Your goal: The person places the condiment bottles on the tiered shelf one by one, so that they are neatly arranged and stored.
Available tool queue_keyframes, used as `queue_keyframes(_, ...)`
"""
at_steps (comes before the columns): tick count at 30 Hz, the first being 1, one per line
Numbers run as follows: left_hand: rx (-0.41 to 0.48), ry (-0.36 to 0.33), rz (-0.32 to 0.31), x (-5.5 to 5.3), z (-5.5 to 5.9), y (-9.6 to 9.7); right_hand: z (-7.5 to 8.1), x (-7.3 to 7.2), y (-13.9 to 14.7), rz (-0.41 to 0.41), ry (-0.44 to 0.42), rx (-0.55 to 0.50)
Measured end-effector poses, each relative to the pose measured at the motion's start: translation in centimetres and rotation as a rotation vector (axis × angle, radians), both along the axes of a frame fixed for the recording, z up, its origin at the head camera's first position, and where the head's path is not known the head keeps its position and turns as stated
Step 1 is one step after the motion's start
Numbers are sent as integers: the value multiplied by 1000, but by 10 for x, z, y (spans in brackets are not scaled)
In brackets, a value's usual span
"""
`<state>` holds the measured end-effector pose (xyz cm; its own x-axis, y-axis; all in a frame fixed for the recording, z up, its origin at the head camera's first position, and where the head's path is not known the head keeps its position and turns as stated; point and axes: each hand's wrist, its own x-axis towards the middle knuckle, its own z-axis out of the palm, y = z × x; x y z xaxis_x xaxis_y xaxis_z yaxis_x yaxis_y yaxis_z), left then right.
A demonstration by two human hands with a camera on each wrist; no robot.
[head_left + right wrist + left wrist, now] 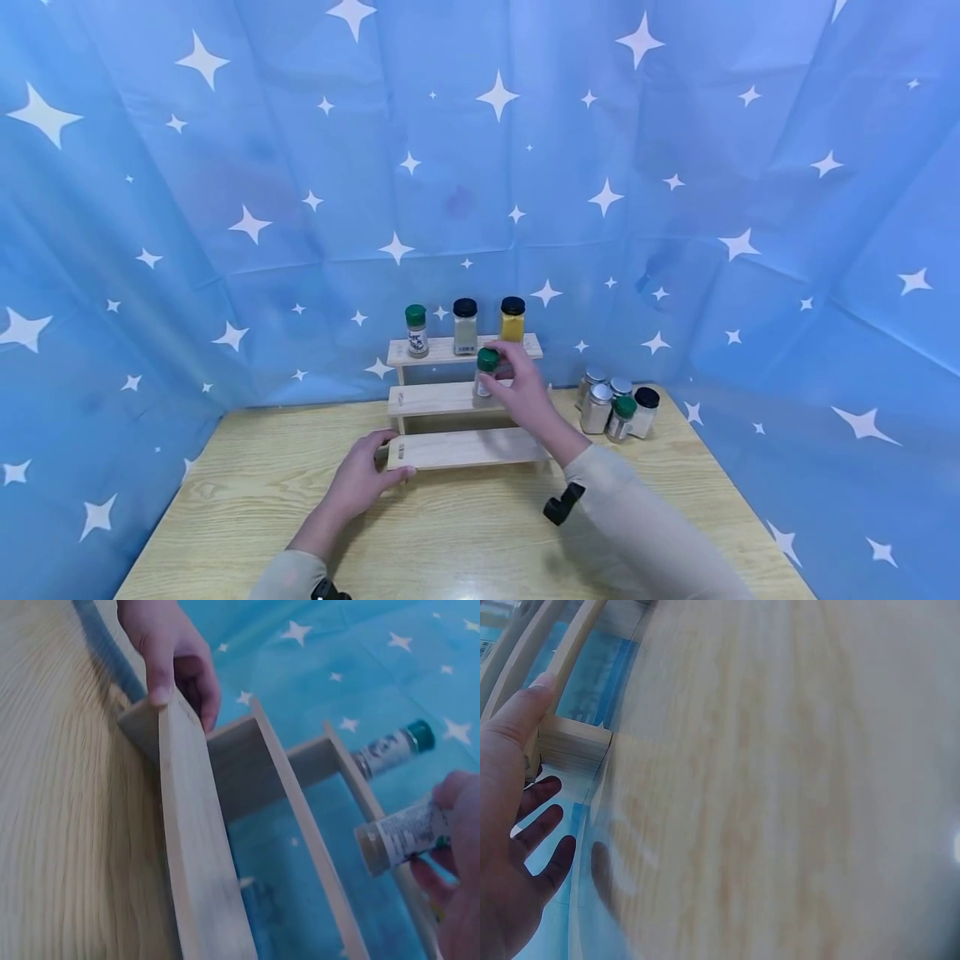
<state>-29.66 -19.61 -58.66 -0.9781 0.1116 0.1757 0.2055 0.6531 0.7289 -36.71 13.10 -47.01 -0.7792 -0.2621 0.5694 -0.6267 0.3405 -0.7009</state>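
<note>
A three-step wooden spice rack stands on the table. My left hand grips the left end of its lowest step, thumb at the front edge; the left wrist view shows the other fingers spread below. My right hand pinches a green-lidded spice jar at the middle step. In the right wrist view this labelled jar is partly covered by the fingers; whether its base touches the step I cannot tell. On the top step stand a green-lidded jar, a black-lidded jar and a yellow-filled jar.
Right of the rack, several jars cluster on the table: silver-lidded ones, a green-lidded one and a black-lidded one. A blue star-patterned cloth hangs behind and at both sides.
</note>
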Motion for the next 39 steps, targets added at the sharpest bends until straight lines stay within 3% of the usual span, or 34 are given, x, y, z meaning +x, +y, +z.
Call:
queue_keyframes(14,5,-20,5,-2,2,1,3,-10,-56,74,-54,27)
queue_keyframes(20,5,-23,6,-3,1,1,3,-12,-70,73,-72,45)
queue_keyframes(29,-12,-36,11,0,2,1,-3,-13,-86,136,-49,37)
queue_keyframes(39,-6,-31,7,-2,0,-2,-11,-12,-101,121,-53,67)
